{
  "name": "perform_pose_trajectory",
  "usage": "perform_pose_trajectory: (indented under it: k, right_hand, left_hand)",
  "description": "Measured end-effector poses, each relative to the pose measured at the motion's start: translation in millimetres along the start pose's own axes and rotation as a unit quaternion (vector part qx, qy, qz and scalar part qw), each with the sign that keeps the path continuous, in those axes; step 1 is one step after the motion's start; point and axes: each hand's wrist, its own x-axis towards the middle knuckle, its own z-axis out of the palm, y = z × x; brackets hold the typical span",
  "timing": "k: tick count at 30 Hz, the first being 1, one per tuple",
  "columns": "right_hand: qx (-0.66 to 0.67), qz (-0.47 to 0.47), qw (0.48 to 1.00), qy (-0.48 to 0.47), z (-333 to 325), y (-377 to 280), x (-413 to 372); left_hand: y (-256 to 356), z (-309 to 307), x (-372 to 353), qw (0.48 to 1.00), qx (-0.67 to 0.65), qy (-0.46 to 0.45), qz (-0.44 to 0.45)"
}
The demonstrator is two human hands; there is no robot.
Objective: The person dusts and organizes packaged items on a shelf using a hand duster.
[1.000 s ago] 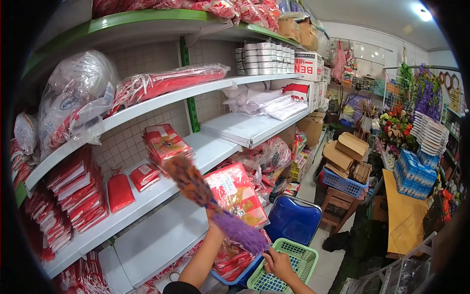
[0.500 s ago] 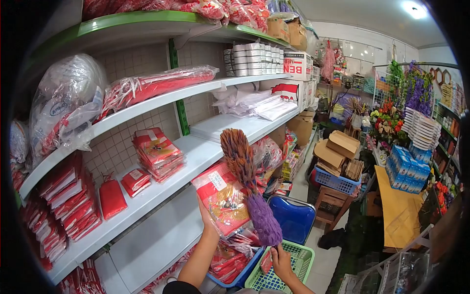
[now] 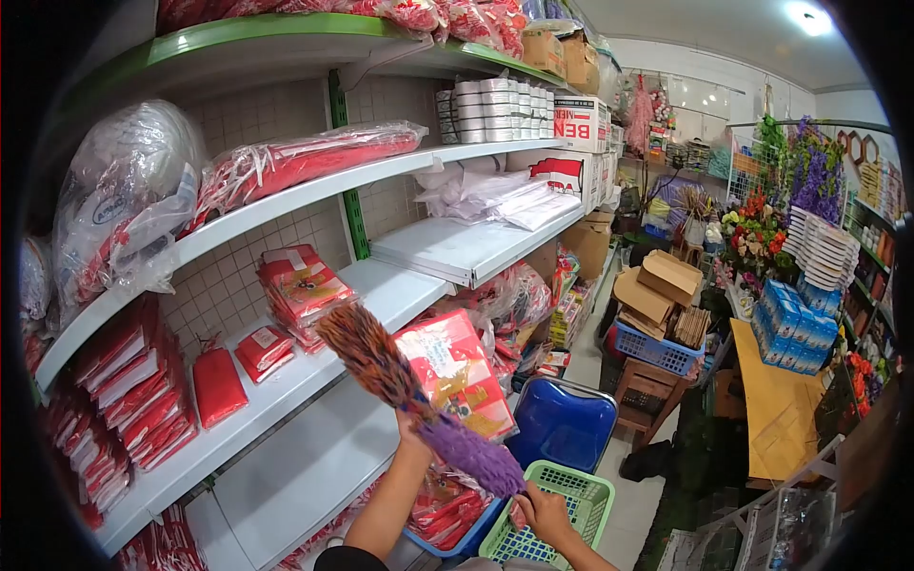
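My right hand (image 3: 546, 512) is closed round the handle end of a feather duster (image 3: 466, 447), purple near the hand and orange-brown at the tip. The duster slants up and left across the front of a red-and-gold packet (image 3: 459, 366) in clear plastic. My left hand (image 3: 411, 430) grips this packet from below on its left side; the duster partly covers the fingers. Beyond the duster's tip, a stack of similar red packets (image 3: 305, 290) lies on the white shelf (image 3: 376, 295). Under my hands are a green basket (image 3: 595, 490) and a blue basket of red packets (image 3: 447, 509).
Red bundles (image 3: 133, 385) fill the shelf's left end. White folded cloth (image 3: 495, 198) lies on a raised panel. A blue chair (image 3: 562, 419) stands beyond the green basket. Farther right are a blue crate (image 3: 657, 352) with cardboard and a yellow table (image 3: 776, 409).
The duster has swung left and down, its tip now left of the packet and over my left hand. The packet has turned, showing a different face, and shifted slightly right.
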Motion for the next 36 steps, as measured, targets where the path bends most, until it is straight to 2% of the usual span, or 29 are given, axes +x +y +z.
perform_pose_trajectory:
  k: [1, 2, 3, 5, 6, 8, 9, 10, 12, 14, 15, 17, 18, 19, 20, 22, 23, 24, 25, 26, 27, 29, 30, 31, 34, 35, 36]
  right_hand:
    - [-0.019, -0.011, 1.0, -0.002, -4, -3, 7]
    - [0.007, 0.019, 1.0, 0.018, -6, -6, 15]
    - [0.034, 0.049, 0.998, 0.037, -6, -12, 24]
    - [0.096, 0.11, 0.988, 0.053, -5, -22, 37]
    - [0.092, 0.089, 0.991, 0.031, -2, -24, 37]
    - [0.084, 0.045, 0.995, -0.008, 4, -25, 34]
    - [0.073, 0.037, 0.995, -0.061, 8, -20, 29]
    - [0.05, 0.023, 0.997, -0.049, 11, -17, 26]
    - [0.006, -0.006, 1.0, -0.027, 15, -8, 21]
    - [0.027, 0.053, 0.997, 0.042, 23, 7, 18]
    - [0.046, 0.079, 0.992, 0.085, 25, 12, 20]
    - [0.097, 0.129, 0.976, 0.144, 35, 29, 24]
    - [0.231, 0.166, 0.951, 0.12, 34, 31, 28]
    - [0.36, 0.201, 0.906, 0.093, 34, 33, 32]
    - [0.48, 0.233, 0.843, 0.065, 33, 33, 37]
    - [0.569, 0.244, 0.785, -0.02, 18, 3, 54]
    - [0.613, 0.255, 0.746, -0.057, 15, 0, 59]
    - [0.653, 0.265, 0.703, -0.094, 14, -3, 62]
    - [0.63, 0.262, 0.72, -0.126, 14, -9, 66]
    - [0.663, 0.222, 0.701, -0.143, 21, 5, 66]
    - [0.582, 0.192, 0.786, -0.084, 29, -5, 71]
    - [0.486, 0.162, 0.858, -0.022, 34, -16, 80]
    - [0.483, 0.167, 0.86, -0.02, 32, -16, 82]
    - [0.479, 0.172, 0.861, -0.018, 29, -16, 84]
    - [0.354, 0.151, 0.923, -0.034, 11, -21, 89]
    - [0.275, 0.095, 0.957, 0.0, 15, -17, 89]
    - [0.264, 0.077, 0.961, -0.006, 19, -18, 88]
  left_hand:
    - [1, 1, 2, 0.988, -0.041, -0.129, -0.069]
    - [2, 3, 4, 0.954, -0.08, -0.254, -0.136]
    - [-2, 23, -6, 0.984, -0.072, -0.124, -0.104]
    - [-4, 36, -23, 0.993, -0.008, -0.09, -0.078]
    - [-4, 39, -26, 0.994, 0.031, -0.073, -0.075]
    - [-18, -24, 8, 0.944, -0.131, -0.287, -0.094]
    - [-17, -48, 16, 0.944, -0.143, -0.283, -0.09]
    - [-15, -72, 24, 0.944, -0.155, -0.278, -0.085]
    - [-1, -94, 26, 0.997, -0.043, -0.044, -0.045]
    - [26, -18, 2, 0.99, -0.049, -0.105, -0.078]
    - [33, 9, -4, 0.996, -0.076, -0.043, -0.023]
    - [42, 17, -15, 0.996, -0.049, -0.062, -0.052]
    - [45, 21, -20, 0.995, -0.035, -0.072, -0.067]
    - [45, 30, -26, 0.993, -0.025, -0.075, -0.085]
    - [42, 27, -26, 0.996, 0.025, -0.04, -0.077]
    - [30, 11, -28, 0.99, 0.124, 0.03, -0.063]
    - [24, -4, -22, 0.987, 0.09, 0.041, -0.128]
    - [22, -5, -25, 0.981, 0.118, 0.023, -0.15]
    - [20, -6, -26, 0.974, 0.147, 0.005, -0.171]
    - [19, -5, -27, 0.966, 0.175, -0.014, -0.192]
    - [15, 0, -28, 0.973, 0.132, -0.066, -0.176]
    - [5, -22, -17, 0.941, 0.327, -0.042, -0.069]
    - [6, -23, -16, 0.907, 0.42, -0.029, -0.014]
    - [10, -23, -18, 0.851, 0.524, -0.028, 0.022]
    - [7, -24, -33, 0.875, 0.476, 0.003, 0.089]
    - [2, -23, -38, 0.885, 0.458, -0.016, 0.085]
    - [-15, -26, -39, 0.916, 0.397, 0.016, 0.059]
